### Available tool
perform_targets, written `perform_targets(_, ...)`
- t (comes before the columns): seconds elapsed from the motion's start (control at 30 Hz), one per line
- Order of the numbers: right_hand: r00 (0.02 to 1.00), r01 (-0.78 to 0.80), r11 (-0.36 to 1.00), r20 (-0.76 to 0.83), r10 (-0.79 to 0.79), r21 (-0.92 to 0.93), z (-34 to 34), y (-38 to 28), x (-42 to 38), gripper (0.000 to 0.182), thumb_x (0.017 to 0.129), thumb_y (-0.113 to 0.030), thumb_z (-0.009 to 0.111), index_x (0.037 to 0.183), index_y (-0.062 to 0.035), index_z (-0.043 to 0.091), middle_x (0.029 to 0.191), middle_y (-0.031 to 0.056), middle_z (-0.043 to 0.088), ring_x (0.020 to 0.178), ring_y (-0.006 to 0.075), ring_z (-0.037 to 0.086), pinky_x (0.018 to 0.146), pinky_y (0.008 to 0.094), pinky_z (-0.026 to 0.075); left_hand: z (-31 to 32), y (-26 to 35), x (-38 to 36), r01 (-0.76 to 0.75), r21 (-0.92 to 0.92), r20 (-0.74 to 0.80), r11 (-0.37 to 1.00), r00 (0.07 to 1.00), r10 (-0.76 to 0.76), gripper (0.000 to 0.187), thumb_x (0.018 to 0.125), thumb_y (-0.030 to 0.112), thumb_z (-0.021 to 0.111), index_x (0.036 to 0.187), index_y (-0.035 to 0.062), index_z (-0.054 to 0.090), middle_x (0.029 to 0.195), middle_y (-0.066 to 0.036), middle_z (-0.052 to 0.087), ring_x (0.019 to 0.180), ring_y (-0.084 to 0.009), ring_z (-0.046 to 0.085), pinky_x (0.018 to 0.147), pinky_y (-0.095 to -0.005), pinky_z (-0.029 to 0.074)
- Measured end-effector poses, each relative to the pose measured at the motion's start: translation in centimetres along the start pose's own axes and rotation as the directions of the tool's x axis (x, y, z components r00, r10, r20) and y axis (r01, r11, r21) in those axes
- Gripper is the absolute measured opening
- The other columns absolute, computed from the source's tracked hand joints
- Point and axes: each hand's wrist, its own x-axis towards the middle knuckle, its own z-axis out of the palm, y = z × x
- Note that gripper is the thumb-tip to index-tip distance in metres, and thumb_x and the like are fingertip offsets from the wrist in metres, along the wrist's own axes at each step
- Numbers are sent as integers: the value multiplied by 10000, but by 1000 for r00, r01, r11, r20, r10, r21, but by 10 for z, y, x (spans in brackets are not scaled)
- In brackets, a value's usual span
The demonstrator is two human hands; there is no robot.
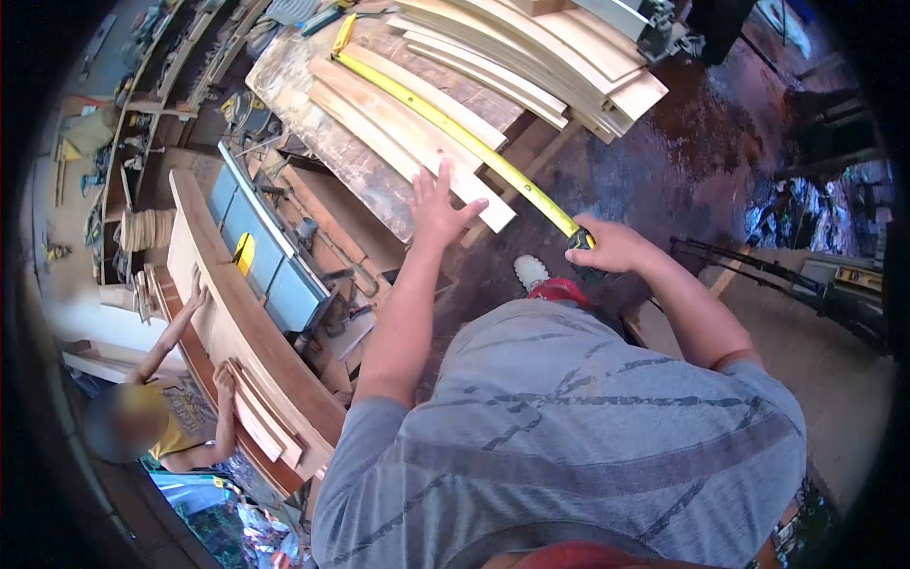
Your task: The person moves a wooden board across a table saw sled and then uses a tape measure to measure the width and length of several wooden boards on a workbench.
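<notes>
My right hand (611, 247) is closed around the case of a tape measure (580, 239). Its yellow tape blade (455, 133) stretches out across the workbench, along the wooden boards. My left hand (441, 204) rests with spread fingers on the near end of a pale wooden board (398, 133). Another narrow board (436, 95) lies on the far side of the blade. The bench top (360, 180) beneath is worn and stained.
Curved wooden pieces (531, 47) are stacked at the far right of the bench. At left, another person (194, 408) touches a long curved wooden panel (256, 322) and thin strips. A blue-grey machine table (265, 247) stands between. Shelves (142, 142) hold tools.
</notes>
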Motion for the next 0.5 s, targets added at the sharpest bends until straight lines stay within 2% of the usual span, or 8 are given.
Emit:
perform_targets(0.27,999,30,1000,-28,-30,-8,6,0,1,718,804,-556,663,1303,-65,505,1081,246,668,1036,414,638,878,469,494,2,-2,0,-15,2,4,1000,1000,15,1088,741,654,729,1578,186,215,1586,-310,171,1487,-454,138,1169,-576,210)
perform_targets(0.4,998,56,998,-12,-56,-13,4,0,1,729,802,-550,669,1320,-66,499,1082,248,668,1036,413,640,878,465,495,-1,-1,0,-33,15,0,999,999,33,1082,756,670,704,1582,184,201,1586,-311,170,1485,-461,139,1169,-569,211)
perform_targets(0.47,999,46,999,-14,-46,10,5,1,1,741,803,-543,672,1341,-66,490,1087,250,666,1040,414,638,884,461,495,-4,5,0,-9,29,-1,1000,1000,9,1063,770,671,687,1580,180,204,1585,-314,169,1483,-465,141,1167,-586,197)
perform_targets(0.5,1000,18,1000,11,-18,15,2,-3,0,755,803,-538,675,1361,-67,480,1111,254,661,1059,414,633,900,454,493,-7,12,1,50,28,-8,998,999,-50,1045,777,651,697,1568,156,228,1571,-322,199,1475,-465,169,1167,-580,209)
